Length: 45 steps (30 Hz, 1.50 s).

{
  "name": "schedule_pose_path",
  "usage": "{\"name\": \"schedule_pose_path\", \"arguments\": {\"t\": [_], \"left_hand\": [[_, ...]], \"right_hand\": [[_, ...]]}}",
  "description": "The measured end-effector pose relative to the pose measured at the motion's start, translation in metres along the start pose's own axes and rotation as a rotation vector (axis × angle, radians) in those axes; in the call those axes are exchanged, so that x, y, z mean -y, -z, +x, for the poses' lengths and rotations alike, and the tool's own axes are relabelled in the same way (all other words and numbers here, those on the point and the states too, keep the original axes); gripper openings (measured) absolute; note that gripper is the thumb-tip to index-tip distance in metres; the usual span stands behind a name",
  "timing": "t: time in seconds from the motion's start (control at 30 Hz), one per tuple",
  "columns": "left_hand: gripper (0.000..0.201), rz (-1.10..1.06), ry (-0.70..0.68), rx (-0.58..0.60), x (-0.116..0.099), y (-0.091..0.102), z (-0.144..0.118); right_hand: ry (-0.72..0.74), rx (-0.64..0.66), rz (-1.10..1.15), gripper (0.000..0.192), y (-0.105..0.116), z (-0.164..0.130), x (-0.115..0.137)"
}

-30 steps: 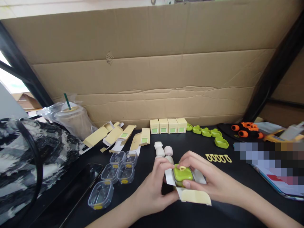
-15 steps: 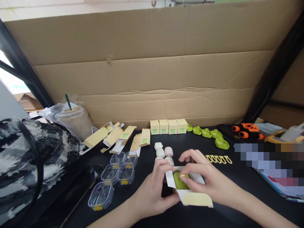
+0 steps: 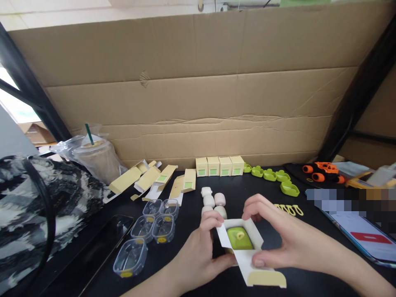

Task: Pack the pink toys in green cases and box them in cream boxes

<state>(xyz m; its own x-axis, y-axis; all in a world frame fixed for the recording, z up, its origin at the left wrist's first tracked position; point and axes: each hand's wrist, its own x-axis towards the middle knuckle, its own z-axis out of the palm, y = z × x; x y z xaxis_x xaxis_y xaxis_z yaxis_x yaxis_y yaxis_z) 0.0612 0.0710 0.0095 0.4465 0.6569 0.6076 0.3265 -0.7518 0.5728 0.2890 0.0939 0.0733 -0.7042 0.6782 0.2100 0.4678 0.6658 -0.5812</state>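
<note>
I see the open carton (image 3: 244, 247) near the middle of the bench (image 3: 185, 264), held between my left hand (image 3: 198, 251) and right hand (image 3: 287, 243), with the case (image 3: 239, 238) sitting inside it. Left of it lie 5 clear shells (image 3: 148, 231) in a cluster, and farther left a phone (image 3: 105, 243) and a bag (image 3: 34, 206). Behind the carton are the pale pieces (image 3: 213, 202); far behind those, 4 small boxes (image 3: 219, 166) stand in a row against the cardboard wall (image 3: 198, 103). Flat cartons (image 3: 154, 179) lie left of that row, a cup (image 3: 97, 159) farther left. Loops (image 3: 291, 209) lie right of my right hand.
</note>
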Motion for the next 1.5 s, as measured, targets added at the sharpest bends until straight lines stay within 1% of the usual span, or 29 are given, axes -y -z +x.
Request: {"name": "schedule_pose_path", "arguments": {"t": [0.03,0.1,0.2,0.23,0.33,0.43,0.47,0.53,0.6,0.63,0.7,0.8,0.87,0.93,1.0,1.03,1.13,1.17,1.23,1.33,1.5], "left_hand": [[0.052,-0.009,-0.004,-0.007,0.0,-0.001,0.0],[0.057,-0.016,-0.012,-0.028,0.0,-0.003,-0.001],[0.067,-0.015,-0.02,-0.067,0.001,-0.006,-0.004],[0.07,-0.01,-0.027,-0.06,0.001,-0.007,-0.005],[0.074,0.036,-0.035,0.014,-0.001,-0.005,-0.006],[0.072,0.108,0.041,0.104,-0.005,0.0,-0.005],[0.07,0.126,0.078,0.129,-0.006,0.001,-0.004],[0.062,0.138,0.146,0.172,-0.008,0.002,-0.002],[0.057,0.105,0.195,0.187,-0.009,0.003,0.0],[0.054,0.076,0.21,0.188,-0.01,0.003,0.001],[0.045,0.012,0.23,0.181,-0.012,0.004,0.003],[0.03,-0.065,0.253,0.153,-0.017,0.005,0.005],[0.031,-0.101,0.277,0.149,-0.019,0.006,0.006],[0.038,-0.121,0.318,0.141,-0.021,0.006,0.005],[0.04,-0.122,0.357,0.135,-0.021,0.006,0.005],[0.039,-0.12,0.362,0.132,-0.02,0.006,0.005],[0.03,-0.109,0.338,0.141,-0.019,0.006,0.006],[0.03,-0.111,0.332,0.145,-0.018,0.005,0.005],[0.035,-0.125,0.345,0.131,-0.016,0.003,0.004],[0.046,-0.145,0.363,0.09,-0.012,0.0,-0.001],[0.049,-0.1,0.295,0.08,-0.01,-0.003,-0.008]], "right_hand": [[-0.006,0.006,0.014,0.042,0.0,-0.002,-0.001],[0.003,-0.029,0.035,0.041,-0.003,-0.005,-0.002],[0.068,-0.082,0.06,0.041,-0.008,-0.009,-0.003],[0.095,-0.084,0.07,0.04,-0.01,-0.01,-0.003],[0.189,-0.085,0.087,0.034,-0.013,-0.011,-0.002],[0.242,-0.101,0.087,0.016,-0.015,-0.011,-0.003],[0.234,-0.12,0.087,0.013,-0.015,-0.012,-0.004],[0.194,-0.196,0.091,0.021,-0.018,-0.013,-0.007],[0.172,-0.291,0.107,0.024,-0.022,-0.015,-0.01],[0.175,-0.324,0.122,0.025,-0.024,-0.014,-0.012],[0.191,-0.349,0.161,0.025,-0.028,-0.012,-0.014],[0.167,-0.388,0.21,0.019,-0.033,-0.006,-0.015],[0.108,-0.429,0.261,0.023,-0.037,-0.002,-0.016],[0.028,-0.435,0.343,0.025,-0.04,0.001,-0.018],[-0.035,-0.408,0.419,0.02,-0.043,0.002,-0.019],[-0.058,-0.393,0.442,0.017,-0.044,0.002,-0.02],[-0.139,-0.355,0.518,0.023,-0.046,0.004,-0.021],[-0.171,-0.345,0.554,0.025,-0.046,0.004,-0.02],[-0.21,-0.327,0.614,0.027,-0.046,0.005,-0.02],[-0.203,-0.318,0.63,0.026,-0.047,0.007,-0.02],[-0.112,-0.357,0.517,0.023,-0.048,0.007,-0.022]]}}
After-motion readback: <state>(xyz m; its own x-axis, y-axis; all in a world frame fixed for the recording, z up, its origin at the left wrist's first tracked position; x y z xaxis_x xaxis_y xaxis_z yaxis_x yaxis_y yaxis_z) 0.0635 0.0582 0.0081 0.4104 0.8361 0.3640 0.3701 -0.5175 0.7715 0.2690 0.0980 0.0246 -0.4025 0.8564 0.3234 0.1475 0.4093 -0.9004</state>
